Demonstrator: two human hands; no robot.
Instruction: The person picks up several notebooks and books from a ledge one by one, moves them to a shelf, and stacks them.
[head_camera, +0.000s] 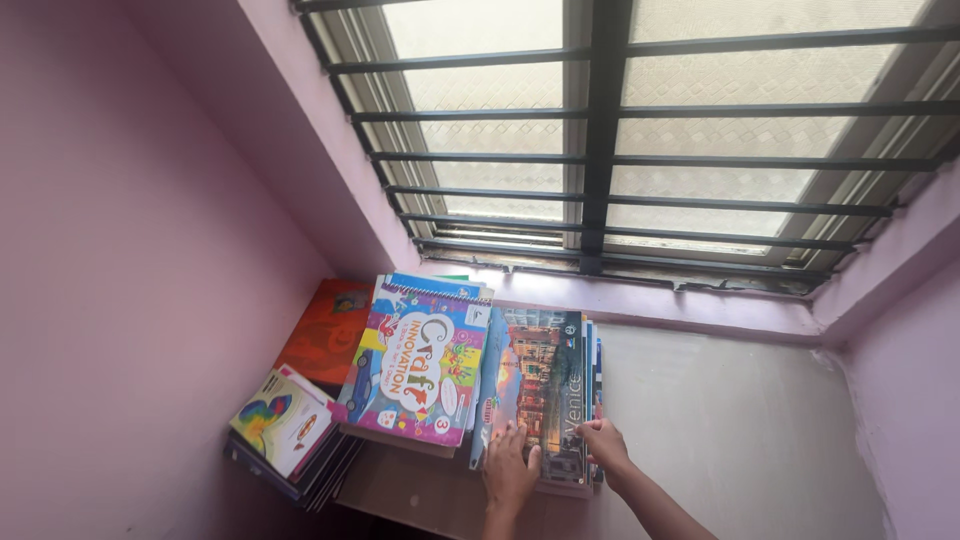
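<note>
My left hand (510, 468) lies flat, fingers spread, on the near end of a book with a city picture on its cover (535, 385); this book tops a stack of books on a grey sill (720, 420). My right hand (603, 440) grips the right edge of the same stack near its front corner. To the left sits a colourful spiral-bound craft book (420, 365) on another pile. Further left lie an orange book (330, 330) and a small pile topped by a book with a rainbow-coloured cover (283, 420).
A barred window with frosted glass (640, 130) rises behind the sill. Pink walls (130, 250) close in on the left and right. The sill's bare grey surface stretches to the right of the stacks. Its front edge runs below the books.
</note>
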